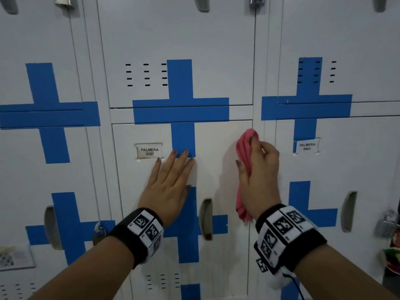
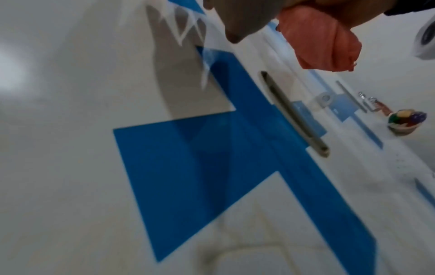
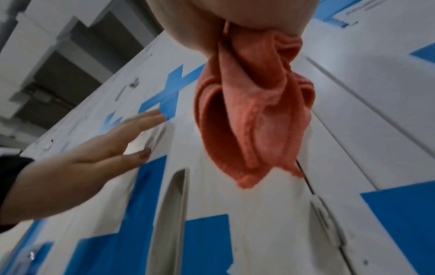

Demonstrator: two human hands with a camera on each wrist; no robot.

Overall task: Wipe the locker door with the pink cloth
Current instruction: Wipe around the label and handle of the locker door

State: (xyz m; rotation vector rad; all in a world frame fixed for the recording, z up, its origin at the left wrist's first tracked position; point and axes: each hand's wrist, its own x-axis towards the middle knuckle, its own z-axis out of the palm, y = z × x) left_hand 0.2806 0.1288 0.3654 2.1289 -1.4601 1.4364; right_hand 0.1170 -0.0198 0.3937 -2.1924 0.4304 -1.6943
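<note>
So the left hand (image 1: 167, 187) is laid flat against the locker door (image 1: 216, 161), fingers straight and a bit spread, nothing in it, with the fingertips (image 1: 185, 151) touching the bottom end of the blue tape (image 1: 183, 139) strip that runs down from the door's top edge. The thumb sticks out sideways toward the recessed handle (image 1: 206, 218) near the door's right edge. The right hand (image 1: 259, 176) is up near the door's top right corner, fingers curled round the pink cloth (image 1: 243, 169), which is bunched up lengthwise. One end pokes out above the fingers and the other hangs loose below the wrist. From the right wrist camera the cloth (image 3: 254, 115) dangles in thick folds just off the door, and I honestly can't tell if any of it is touching the surface. Both wrists wear black bands with black-and-white square code markers. Writing-wise, the small label (image 1: 149, 151) on this door, just left of the left hand's fingers, says PALMERA with a number under it that's too smudged to make out fully. The next locker to the right has a label (image 1: 307, 146) reading PALMERA 0003. A padlock (image 1: 387, 224) hangs on that neighbour, by the right edge of the view.
</note>
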